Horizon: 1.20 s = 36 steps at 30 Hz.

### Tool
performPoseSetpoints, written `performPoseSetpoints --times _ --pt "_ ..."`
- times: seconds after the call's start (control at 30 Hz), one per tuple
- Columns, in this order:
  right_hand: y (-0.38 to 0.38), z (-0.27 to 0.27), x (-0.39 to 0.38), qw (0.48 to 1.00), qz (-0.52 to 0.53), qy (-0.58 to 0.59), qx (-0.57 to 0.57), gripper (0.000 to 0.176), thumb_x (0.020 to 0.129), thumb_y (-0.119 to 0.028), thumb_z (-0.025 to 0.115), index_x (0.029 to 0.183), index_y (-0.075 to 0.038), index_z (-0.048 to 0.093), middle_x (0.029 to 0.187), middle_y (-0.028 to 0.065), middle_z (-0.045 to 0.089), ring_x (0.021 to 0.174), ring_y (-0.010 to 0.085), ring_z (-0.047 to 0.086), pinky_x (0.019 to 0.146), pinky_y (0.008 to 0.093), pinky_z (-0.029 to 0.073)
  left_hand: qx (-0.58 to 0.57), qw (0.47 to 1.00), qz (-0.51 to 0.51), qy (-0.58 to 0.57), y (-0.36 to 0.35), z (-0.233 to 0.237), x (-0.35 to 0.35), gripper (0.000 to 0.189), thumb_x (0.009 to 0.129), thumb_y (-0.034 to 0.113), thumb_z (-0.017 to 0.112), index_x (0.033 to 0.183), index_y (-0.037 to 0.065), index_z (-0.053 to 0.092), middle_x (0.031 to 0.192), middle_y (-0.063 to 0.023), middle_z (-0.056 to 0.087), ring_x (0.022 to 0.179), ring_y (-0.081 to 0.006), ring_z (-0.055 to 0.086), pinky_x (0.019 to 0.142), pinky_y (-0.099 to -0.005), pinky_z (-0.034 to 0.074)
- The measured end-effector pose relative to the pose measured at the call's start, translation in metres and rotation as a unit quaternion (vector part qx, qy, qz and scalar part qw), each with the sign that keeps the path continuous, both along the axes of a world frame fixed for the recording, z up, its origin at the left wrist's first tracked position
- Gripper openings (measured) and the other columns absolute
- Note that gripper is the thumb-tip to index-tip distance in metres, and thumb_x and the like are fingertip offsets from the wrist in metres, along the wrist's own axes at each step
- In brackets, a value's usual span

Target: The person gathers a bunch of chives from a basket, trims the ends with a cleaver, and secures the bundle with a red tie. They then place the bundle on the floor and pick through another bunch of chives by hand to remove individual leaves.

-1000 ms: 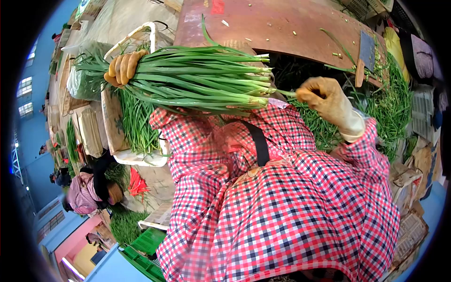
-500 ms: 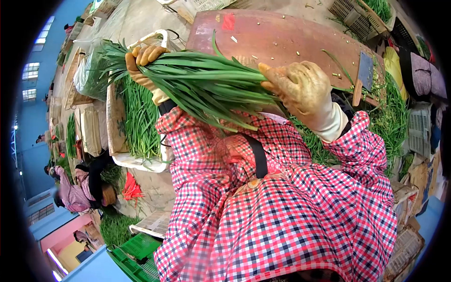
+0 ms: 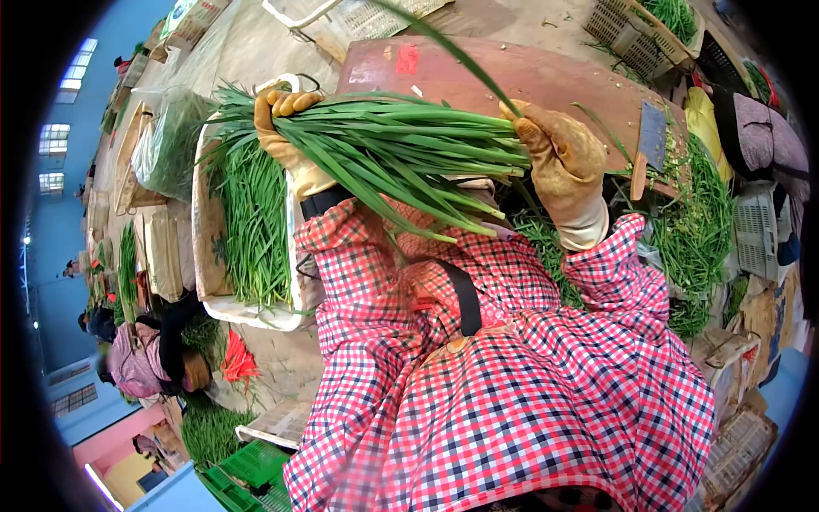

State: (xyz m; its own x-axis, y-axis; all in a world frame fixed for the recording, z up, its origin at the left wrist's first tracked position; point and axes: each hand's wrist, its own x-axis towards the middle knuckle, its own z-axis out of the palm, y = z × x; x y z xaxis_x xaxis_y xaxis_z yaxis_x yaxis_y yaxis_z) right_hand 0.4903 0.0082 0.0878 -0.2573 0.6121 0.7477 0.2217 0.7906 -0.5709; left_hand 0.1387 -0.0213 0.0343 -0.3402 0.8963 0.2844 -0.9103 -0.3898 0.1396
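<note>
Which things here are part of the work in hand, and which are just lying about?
In the work:
- left hand, gripping the green bunch
- right hand, pinching a long leaf

Seemingly lying about:
- knife, on the board
- red strips
- green crate

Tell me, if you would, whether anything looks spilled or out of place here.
Pale scraps are scattered over the reddish board, and loose greens lie heaped beside it, near the knife. It looks untidy, though perhaps it is just trimming waste; nothing appears damaged.
</note>
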Motion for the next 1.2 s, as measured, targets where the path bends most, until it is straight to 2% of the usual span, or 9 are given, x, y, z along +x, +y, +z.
performPoseSetpoints --times 0.1,0.2,0.33,0.47,0.83,0.93,1.0,1.07,1.2 --pt "0.010 -0.007 0.036 0.974 -0.023 0.150 -0.171 0.017 0.088 -0.007 0.065 0.104 -0.003 0.068 0.083 0.0089 0.070 0.072 0.0126 0.065 0.064 0.0243 0.053 -0.152 0.969 0.194 -0.003 -0.005 0.020 0.030 0.021 0.087 0.026 0.064 0.085 0.006 0.057 0.073 -0.0025 0.059 0.069 -0.0170 0.057 0.074 -0.0344 0.049" --pt "0.024 0.010 0.075 0.896 -0.077 -0.223 -0.377 0.031 0.089 -0.029 0.067 0.109 -0.005 0.068 0.094 0.0088 0.070 0.084 0.0164 0.065 0.077 0.0291 0.053 -0.168 0.960 0.226 -0.004 -0.012 0.029 0.028 0.018 0.089 0.021 0.062 0.079 0.006 0.060 0.069 0.0000 0.059 0.067 -0.0162 0.055 0.073 -0.0331 0.047" --pt "0.016 0.023 0.051 0.947 0.148 -0.074 -0.276 0.043 0.085 -0.040 0.068 0.115 -0.010 0.064 0.124 0.0053 0.062 0.108 0.0207 0.059 0.095 0.0337 0.046 -0.148 0.960 0.238 -0.010 -0.012 0.028 0.032 0.019 0.092 0.023 0.060 0.082 0.006 0.060 0.070 -0.0003 0.060 0.068 -0.0163 0.055 0.075 -0.0323 0.046" --pt "0.012 0.034 0.012 0.892 0.232 -0.040 -0.386 0.049 0.092 -0.043 0.060 0.115 -0.001 0.063 0.094 0.0071 0.066 0.085 0.0113 0.057 0.078 0.0263 0.046 -0.127 0.970 0.206 -0.001 -0.012 0.027 0.037 0.019 0.092 0.024 0.060 0.083 0.007 0.060 0.070 -0.0002 0.060 0.069 -0.0160 0.056 0.075 -0.0324 0.047" --pt "0.022 0.007 0.033 0.938 0.194 0.169 -0.232 0.032 0.097 -0.033 0.054 0.110 -0.006 0.065 0.095 0.0103 0.070 0.072 0.0119 0.062 0.068 0.0256 0.053 -0.221 0.959 0.169 0.048 -0.017 -0.008 0.019 0.017 0.091 0.024 0.058 0.084 0.009 0.063 0.076 -0.0035 0.064 0.067 -0.0176 0.062 0.067 -0.0356 0.053" --pt "0.015 0.014 0.044 0.932 0.098 0.008 -0.350 0.038 0.094 -0.037 0.059 0.115 -0.005 0.063 0.101 0.0108 0.069 0.082 0.0145 0.063 0.073 0.0279 0.053 -0.226 0.943 0.223 0.100 -0.019 -0.009 0.021 0.019 0.090 0.027 0.058 0.087 0.010 0.065 0.084 -0.0085 0.069 0.071 -0.0211 0.066 0.065 -0.0384 0.057" --pt "0.004 0.008 0.027 0.907 0.140 -0.029 -0.397 0.049 0.090 -0.041 0.064 0.119 -0.002 0.060 0.107 0.0126 0.067 0.089 0.0182 0.063 0.078 0.0314 0.053 -0.189 0.942 0.243 0.136 -0.021 -0.020 0.015 0.042 0.075 0.039 0.064 0.099 0.006 0.058 0.095 -0.0133 0.066 0.082 -0.0254 0.065 0.074 -0.0421 0.055" --pt "-0.007 0.002 0.015 0.878 0.112 -0.098 -0.455 0.054 0.089 -0.041 0.066 0.125 -0.002 0.056 0.088 0.0152 0.069 0.076 0.0196 0.065 0.068 0.0320 0.052 -0.146 0.934 0.276 0.173 -0.023 -0.050 0.000 0.107 0.045 0.062 0.077 0.123 -0.002 0.043 0.114 -0.0207 0.057 0.101 -0.0331 0.060 0.090 -0.0488 0.050" --pt "-0.012 -0.016 0.023 0.945 0.061 -0.149 -0.285 0.030 0.091 -0.026 0.062 0.113 -0.006 0.066 0.074 0.0179 0.067 0.064 0.0205 0.065 0.060 0.0337 0.049 -0.167 0.908 0.341 0.178 -0.018 -0.069 -0.014 0.108 0.056 0.062 0.078 0.134 -0.002 0.038 0.121 -0.0253 0.055 0.109 -0.0369 0.058 0.094 -0.0517 0.050"
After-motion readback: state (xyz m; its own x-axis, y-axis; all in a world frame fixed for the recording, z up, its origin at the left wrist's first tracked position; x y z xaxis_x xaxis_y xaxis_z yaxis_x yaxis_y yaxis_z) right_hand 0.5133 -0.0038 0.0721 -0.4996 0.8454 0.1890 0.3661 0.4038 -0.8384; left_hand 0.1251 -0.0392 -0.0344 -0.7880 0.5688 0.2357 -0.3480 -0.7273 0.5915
